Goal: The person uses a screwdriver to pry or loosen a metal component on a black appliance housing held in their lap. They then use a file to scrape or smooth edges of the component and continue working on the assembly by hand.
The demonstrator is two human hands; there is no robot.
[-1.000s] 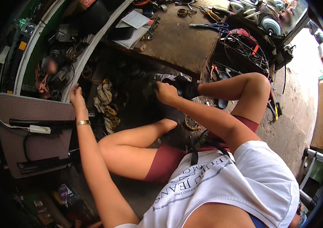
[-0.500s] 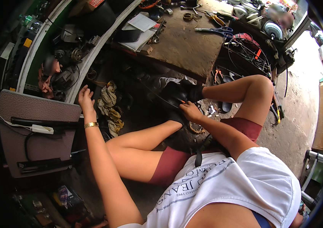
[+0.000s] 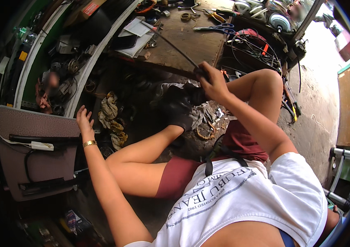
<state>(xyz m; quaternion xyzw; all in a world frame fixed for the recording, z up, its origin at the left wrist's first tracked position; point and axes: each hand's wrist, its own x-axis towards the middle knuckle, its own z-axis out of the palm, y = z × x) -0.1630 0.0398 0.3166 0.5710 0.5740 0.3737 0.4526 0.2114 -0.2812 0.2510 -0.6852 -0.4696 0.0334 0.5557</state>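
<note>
Rod [image 3: 177, 47], long and thin, should handle as one stiff, fairly light piece; its length probably makes the far end swing wide with a small turn of the wrist. Its dark grip [image 3: 201, 74] seems the sensible place to take hold — the bare shaft looks narrow and might slip or roll between fingers, though it hardly seems fragile. The shaft looks grey and straight, with a small reddish patch near its far end, whose exact shape is too small to make out. It slants far and left from the right hand [image 3: 216, 86], whose fingers are clenched around the grip, just beyond the raised knee. The shaft crosses in front of the brown table [image 3: 164, 57], its end by the papers [image 3: 137, 27]; whether it touches them I cannot tell. To the right of it on the table lie blue-handled scissors [image 3: 226, 29]. The left hand [image 3: 85, 122] is well apart, fingers loosely spread and grasping nothing visible — near a padded panel [image 3: 39, 119] and, to its right, a crumpled cloth [image 3: 109, 109].
</note>
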